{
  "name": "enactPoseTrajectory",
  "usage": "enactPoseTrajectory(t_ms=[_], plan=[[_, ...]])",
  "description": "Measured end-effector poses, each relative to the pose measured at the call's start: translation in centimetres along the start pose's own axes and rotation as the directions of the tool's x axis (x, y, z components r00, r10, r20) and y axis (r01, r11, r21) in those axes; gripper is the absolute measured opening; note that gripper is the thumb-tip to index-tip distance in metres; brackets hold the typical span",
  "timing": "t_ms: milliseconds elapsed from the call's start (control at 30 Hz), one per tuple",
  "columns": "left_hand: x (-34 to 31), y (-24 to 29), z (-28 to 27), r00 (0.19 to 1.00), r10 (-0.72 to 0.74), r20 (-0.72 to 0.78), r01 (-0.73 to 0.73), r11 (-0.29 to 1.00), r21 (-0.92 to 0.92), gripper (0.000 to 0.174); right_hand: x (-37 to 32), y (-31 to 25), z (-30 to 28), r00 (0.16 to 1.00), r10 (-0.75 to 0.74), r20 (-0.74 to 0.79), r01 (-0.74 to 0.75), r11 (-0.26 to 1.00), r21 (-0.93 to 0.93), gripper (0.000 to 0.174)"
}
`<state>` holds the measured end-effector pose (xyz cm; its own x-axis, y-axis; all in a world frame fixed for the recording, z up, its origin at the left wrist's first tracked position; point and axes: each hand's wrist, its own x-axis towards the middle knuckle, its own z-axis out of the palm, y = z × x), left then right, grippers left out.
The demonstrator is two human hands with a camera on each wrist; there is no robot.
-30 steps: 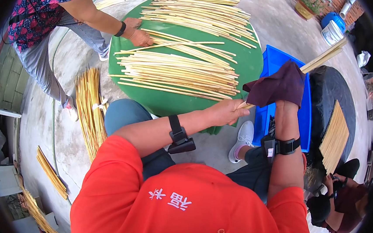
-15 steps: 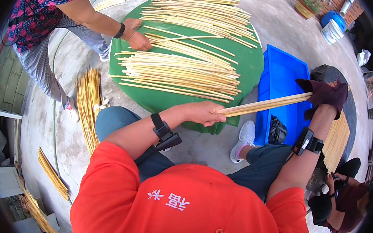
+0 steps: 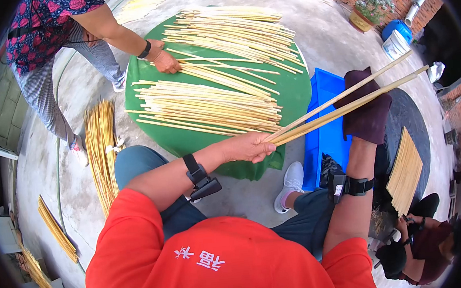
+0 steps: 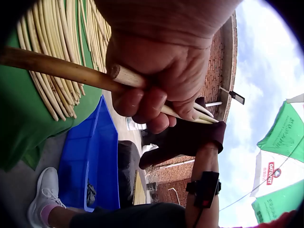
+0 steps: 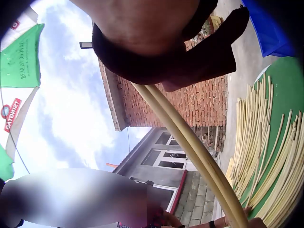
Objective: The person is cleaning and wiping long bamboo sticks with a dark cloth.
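My left hand [image 3: 249,147] grips a few long pale sticks [image 3: 342,114] near one end, fingers curled round them. Their cut ends poke out of the fist in the left wrist view. From there the sticks slant up to the right, one splayed apart from the others. A dark maroon cloth [image 3: 369,117] covers my right hand [image 5: 145,28], hiding its fingers. In the head view the sticks cross in front of this cloth, and their far ends stick out beyond it. In the right wrist view they run up to the cloth's edge.
A green-covered round table [image 3: 292,106] bears rows of sticks [image 3: 211,105]; another person's hand [image 3: 165,62] touches some there. A blue bin [image 3: 318,153] stands right of the table. A tied stick bundle [image 3: 101,154] lies at left, and sticks [image 3: 406,171] lie on black sheeting at right.
The cloth-covered right hand slid out to the sticks' far ends, then came back toward their middle. The sticks now tilt upward and spread apart. My left hand keeps its grip.
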<state>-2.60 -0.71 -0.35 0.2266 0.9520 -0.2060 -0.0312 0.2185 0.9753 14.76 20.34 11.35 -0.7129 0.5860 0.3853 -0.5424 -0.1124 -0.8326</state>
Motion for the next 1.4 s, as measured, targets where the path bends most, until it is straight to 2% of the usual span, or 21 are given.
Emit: enactPoseTrajectory(t_ms=[33,67,133,200,367,433,600,633,667,767,800,867,900,933,1000,1067,1133,1200,1267,1333,1400], plan=[[0.5,-0.1,0.5,1.0,0.003,0.005,-0.003,1.0,0.003,0.032,-1.1,0.9,4.0,0.977,-0.135,-0.163,0.13,0.991,-0.041,0.04],[0.9,-0.5,0.9,0.998,-0.003,0.06,0.006,0.999,-0.044,0.034,-0.4,2.9,3.0,0.967,-0.192,0.167,0.152,0.962,0.227,0.037],[1.6,-0.5,1.6,0.993,-0.006,0.116,0.017,0.995,-0.094,0.035,-2.7,4.0,4.0,0.974,-0.058,-0.219,0.083,0.991,0.109,0.033],[1.9,0.1,2.1,0.994,-0.012,0.107,0.021,0.997,-0.077,0.038,-3.1,4.9,6.6,0.819,0.18,-0.545,-0.067,0.973,0.22,0.024],[3.8,-0.3,2.2,0.995,-0.053,0.081,0.064,0.988,-0.141,0.034,-4.8,8.3,3.4,0.94,0.161,-0.301,-0.162,0.987,0.024,0.018],[4.1,-0.6,2.9,0.986,0.122,-0.112,-0.086,0.955,0.282,0.029,-4.2,6.4,2.6,0.936,-0.102,-0.336,-0.043,0.916,-0.399,0.014],[3.4,-0.1,2.9,0.914,0.354,-0.2,-0.097,0.667,0.739,0.029,-3.7,3.5,-4.1,0.801,-0.279,-0.53,-0.043,0.856,-0.515,0.018],[3.5,-0.2,2.9,0.86,0.473,-0.19,-0.17,0.618,0.767,0.027,-4.0,1.8,-4.3,0.834,-0.532,-0.148,-0.024,0.233,-0.972,0.017],[3.4,-0.2,2.8,0.793,0.585,-0.174,-0.236,0.558,0.796,0.025,-3.9,0.7,-4.2,0.844,-0.44,0.307,0.033,-0.528,-0.849,0.015],[2.0,2.0,3.7,0.713,0.7,-0.039,-0.301,0.356,0.885,0.026,-3.5,-0.3,-4.2,0.73,-0.349,0.588,0.173,-0.739,-0.652,0.019],[1.7,2.6,4.2,0.644,0.764,0.044,-0.343,0.237,0.909,0.028,-3.6,-0.9,-2.6,0.73,-0.349,0.588,0.174,-0.737,-0.653,0.019],[1.0,3.5,4.9,0.535,0.835,0.126,-0.374,0.1,0.922,0.025,-4.0,-0.9,1.9,0.925,-0.05,0.376,0.19,-0.796,-0.575,0.017],[0.7,3.9,5.2,0.415,0.883,0.217,-0.385,-0.046,0.922,0.022,-3.4,0.1,4.2,0.958,0.002,-0.285,-0.226,-0.604,-0.764,0.023],[0.5,4.3,5.5,0.416,0.884,0.214,-0.38,-0.045,0.924,0.022,-3.8,0.8,3.4,0.96,0.004,-0.281,-0.222,-0.603,-0.766,0.023],[0.1,4.7,6.0,0.385,0.888,0.251,-0.308,-0.133,0.942,0.03,-5.9,3.9,0.7,0.976,0.128,0.177,0.184,-0.041,-0.982,0.02],[-0.2,5.1,5.9,0.429,0.881,0.198,-0.215,-0.114,0.97,0.038,-7.5,6.5,0.0,0.97,0.112,0.215,0.085,0.671,-0.736,0.02],[-0.3,4.6,5.2,0.471,0.871,0.143,-0.123,-0.096,0.988,0.047,-8.3,8.4,-0.3,0.966,0.094,0.24,0.13,0.625,-0.77,0.027],[0.0,3.5,4.0,0.749,0.661,-0.034,0.086,-0.047,0.995,0.055,-7.5,8.0,2.2,0.821,0.348,0.452,0.486,-0.012,-0.874,0.029],[-0.1,3.4,3.4,0.829,0.54,-0.146,0.156,0.028,0.987,0.049,-7.3,8.0,3.6,0.867,0.278,0.413,0.386,0.149,-0.911,0.022],[0.0,3.5,2.8,0.888,0.348,-0.3,0.24,0.206,0.949,0.042,-5.9,6.5,6.0,0.782,0.46,0.421,0.533,-0.141,-0.834,0.014],[0.0,3.1,1.9,0.87,0.431,-0.239,0.159,0.214,0.964,0.025,-5.8,7.1,5.5,0.788,0.399,0.468,0.549,-0.113,-0.828,0.011]])
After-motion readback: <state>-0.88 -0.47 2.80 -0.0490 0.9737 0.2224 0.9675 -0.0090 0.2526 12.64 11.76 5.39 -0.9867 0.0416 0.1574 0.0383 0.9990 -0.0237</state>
